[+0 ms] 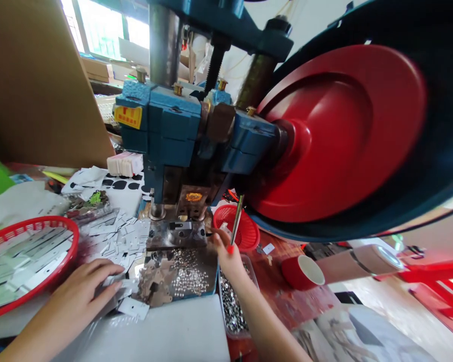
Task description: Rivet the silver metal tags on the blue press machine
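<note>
My left hand point(92, 284) reaches over thin flat metal plates point(134, 307) at the left of the press. Thumb and forefinger are apart, and nothing clearly sits between them. My right hand point(228, 256) is at the right end of the press's lower die block point(177, 235); motion smears its fingertips, so any small piece there is hidden. A metal lever point(237, 221) with a red tip crosses just in front of this hand. On the die block lies a small plate point(181, 225). Small shiny metal parts point(191, 281) and brownish flat pieces point(154, 284) are spread before it.
The blue press point(173, 120) carries a large red wheel point(343, 136) on the right. A red basket point(73, 241) of plates stands left, and a smaller red basket point(252, 234) behind my right hand. A clear tray point(232, 314) of shiny parts lies under my right forearm. A red cup point(292, 273) lies farther right.
</note>
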The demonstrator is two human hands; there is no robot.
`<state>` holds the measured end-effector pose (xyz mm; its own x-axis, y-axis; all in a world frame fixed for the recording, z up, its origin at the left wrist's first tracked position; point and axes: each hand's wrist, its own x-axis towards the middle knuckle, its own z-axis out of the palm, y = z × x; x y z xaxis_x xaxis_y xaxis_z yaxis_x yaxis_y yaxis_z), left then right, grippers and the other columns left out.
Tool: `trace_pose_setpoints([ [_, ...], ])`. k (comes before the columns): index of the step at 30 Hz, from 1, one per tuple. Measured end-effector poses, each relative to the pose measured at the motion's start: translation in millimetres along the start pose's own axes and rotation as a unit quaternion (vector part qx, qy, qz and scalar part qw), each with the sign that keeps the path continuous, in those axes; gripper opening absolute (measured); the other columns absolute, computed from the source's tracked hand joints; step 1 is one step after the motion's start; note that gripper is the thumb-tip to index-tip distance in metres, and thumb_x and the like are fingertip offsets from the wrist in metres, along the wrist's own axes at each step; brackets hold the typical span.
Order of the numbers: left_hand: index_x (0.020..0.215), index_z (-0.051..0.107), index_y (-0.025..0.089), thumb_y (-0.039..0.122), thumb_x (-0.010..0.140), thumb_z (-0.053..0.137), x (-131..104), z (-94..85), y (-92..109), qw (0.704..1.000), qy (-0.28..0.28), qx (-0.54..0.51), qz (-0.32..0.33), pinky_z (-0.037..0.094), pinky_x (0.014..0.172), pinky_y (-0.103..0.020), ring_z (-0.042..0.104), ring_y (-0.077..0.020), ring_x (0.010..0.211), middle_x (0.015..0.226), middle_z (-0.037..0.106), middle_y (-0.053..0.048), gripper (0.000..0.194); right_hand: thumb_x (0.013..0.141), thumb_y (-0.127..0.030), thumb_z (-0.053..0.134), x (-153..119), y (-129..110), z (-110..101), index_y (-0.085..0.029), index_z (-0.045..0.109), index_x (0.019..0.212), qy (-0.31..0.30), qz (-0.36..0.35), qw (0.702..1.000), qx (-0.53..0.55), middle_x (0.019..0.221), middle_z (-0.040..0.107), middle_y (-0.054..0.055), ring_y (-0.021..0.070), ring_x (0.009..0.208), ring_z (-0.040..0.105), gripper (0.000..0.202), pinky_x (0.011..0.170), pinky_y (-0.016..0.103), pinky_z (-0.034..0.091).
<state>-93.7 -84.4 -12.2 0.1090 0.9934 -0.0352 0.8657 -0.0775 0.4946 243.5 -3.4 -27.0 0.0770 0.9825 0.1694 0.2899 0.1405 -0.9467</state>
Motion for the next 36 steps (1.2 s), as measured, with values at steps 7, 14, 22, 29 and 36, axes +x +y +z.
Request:
trace_pose_setpoints([
  [7, 0.088, 0.068, 0.027, 0.045, 0.080, 0.055, 11, 10.4, -2, 0.996, -0.019, 0.062, 0.058, 0.044, 0.085, -0.036, 0.060, -0.0223, 0.088, 0.099, 0.063, -0.004, 0.024, 0.074, -0.031, 0.063, 49, -29, 48, -0.020, 0.066, 0.080, -0.059, -0.016, 0.987, -0.151, 0.076, 0.066, 0.002, 0.0171, 0.071, 0.059, 0.013, 0.068, 0.027, 0.044],
  [14, 0.095, 0.065, 0.028, 0.050, 0.080, 0.052, 10, 14.7, -4, 0.998, -0.044, 0.042, 0.022, 0.044, 0.080, -0.034, 0.061, -0.0241, 0.093, 0.099, 0.067, -0.004, 0.030, 0.082, -0.044, 0.049, 32, -9, -11, -0.017, 0.061, 0.093, 0.073, 0.050, 0.995, -0.034, 0.069, 0.063, 0.002, 0.0168, 0.061, 0.057, 0.032, 0.058, 0.028, 0.045],
  [22, 0.082, 0.064, 0.026, 0.052, 0.078, 0.052, 10, 9.4, 5, 0.997, -0.063, 0.037, 0.005, 0.044, 0.069, -0.030, 0.063, -0.0224, 0.079, 0.087, 0.068, -0.003, 0.029, 0.084, -0.021, 0.056, -24, -20, 12, -0.023, 0.069, 0.081, -0.203, -0.133, 0.931, -0.272, 0.084, 0.068, 0.001, 0.0174, 0.086, 0.060, 0.014, 0.085, 0.031, 0.043],
  [29, 0.096, 0.065, 0.029, 0.055, 0.080, 0.048, 10, 9.1, 8, 0.998, 0.009, -0.036, -0.059, 0.048, 0.077, -0.029, 0.066, -0.0230, 0.092, 0.102, 0.071, -0.002, 0.035, 0.088, -0.028, 0.056, -26, -31, 27, -0.026, 0.070, 0.081, -0.246, -0.161, 0.842, -0.452, 0.088, 0.066, 0.001, 0.0188, 0.091, 0.055, 0.015, 0.080, 0.031, 0.039],
  [36, 0.107, 0.065, 0.026, 0.055, 0.076, 0.050, 20, 10.5, 30, 0.972, 0.020, -0.201, -0.119, 0.051, 0.082, -0.032, 0.065, -0.0255, 0.100, 0.107, 0.071, -0.003, 0.045, 0.090, -0.021, 0.051, -30, -31, 30, -0.021, 0.066, 0.084, -0.222, -0.152, 0.848, -0.457, 0.091, 0.064, 0.004, 0.0197, 0.089, 0.054, 0.016, 0.079, 0.031, 0.039],
])
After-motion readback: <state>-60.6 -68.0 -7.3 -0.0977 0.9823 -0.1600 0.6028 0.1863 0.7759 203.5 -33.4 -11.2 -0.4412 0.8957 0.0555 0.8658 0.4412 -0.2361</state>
